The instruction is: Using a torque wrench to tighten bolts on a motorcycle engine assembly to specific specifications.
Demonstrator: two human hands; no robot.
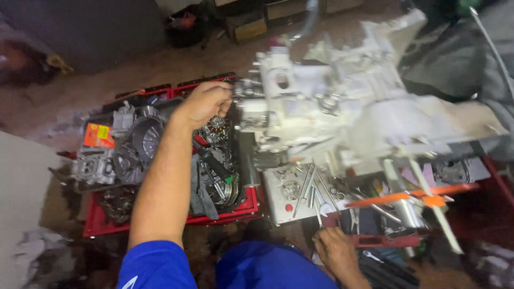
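Observation:
My left hand [206,101] reaches forward with its fingers curled tight on the left end of a large pale metal engine block [348,107], which is blurred. My right hand [334,249] is low near my blue-clad knee [267,267], fingers bent down onto a heap of wrenches and sockets [369,225]. Whether it grips one of them is not visible. A red tray [91,225] of dark engine parts lies under my left forearm.
A round grey cover [142,136] and an orange packet [98,135] lie in the red tray. A metal tray of bolts and rods [292,192] sits under the engine. An orange bar [412,198] crosses the tools. Grey cloth [455,59] lies at right, a cardboard box [246,27] beyond.

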